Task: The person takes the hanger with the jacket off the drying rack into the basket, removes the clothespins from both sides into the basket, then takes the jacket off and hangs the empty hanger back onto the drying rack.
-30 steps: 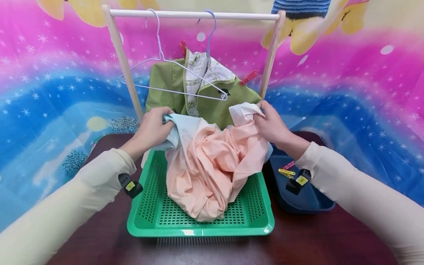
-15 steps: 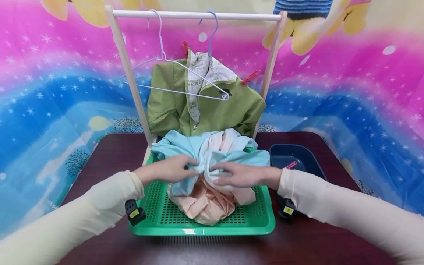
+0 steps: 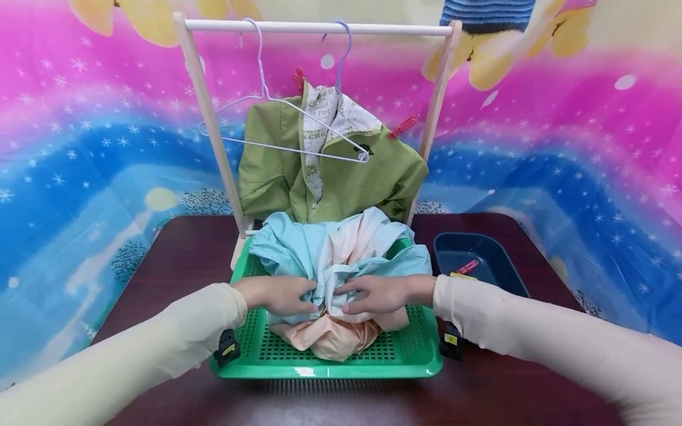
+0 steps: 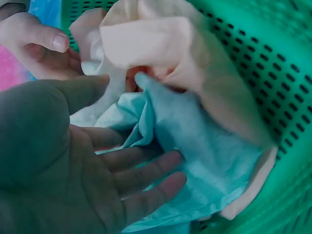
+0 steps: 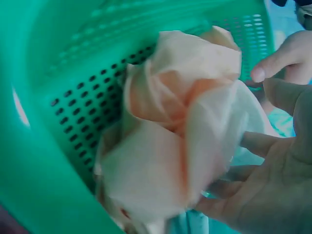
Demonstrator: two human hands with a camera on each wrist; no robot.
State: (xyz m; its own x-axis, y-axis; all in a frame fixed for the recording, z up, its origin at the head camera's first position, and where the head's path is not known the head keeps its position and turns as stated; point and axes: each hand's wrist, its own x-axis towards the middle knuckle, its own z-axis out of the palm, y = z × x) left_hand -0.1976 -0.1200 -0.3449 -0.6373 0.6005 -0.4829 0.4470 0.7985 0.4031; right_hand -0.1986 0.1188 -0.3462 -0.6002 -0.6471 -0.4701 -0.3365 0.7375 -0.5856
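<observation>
A crumpled garment, light blue and peach [image 3: 293,239], lies bunched in a green perforated basket [image 3: 327,371]. Its exact kind is hidden by the folds. My left hand [image 3: 282,294] rests at the left of the bundle's middle, with fingers and thumb apart. In the left wrist view the left hand [image 4: 92,165] has loosely extended fingers against the blue cloth [image 4: 195,131]. Facing it from the other side, my right hand [image 3: 380,294] lies on the cloth with its fingers relaxed. The right wrist view shows the right hand [image 5: 268,180] touching the pale fabric [image 5: 214,131], gripping nothing.
Behind the basket stands a wooden rack [image 3: 319,26]. A bare lilac hanger [image 3: 263,89] hangs there beside a green jacket [image 3: 367,177], which has red clothespins [image 3: 403,126] at its shoulders. To the right, a dark blue tub [image 3: 479,248] holds pink and yellow clothespins [image 3: 467,267].
Both hands held the garment up above the basket, then let go as it came down into it. Its blue side now shows on top. Since then the hands have shifted slightly toward me.
</observation>
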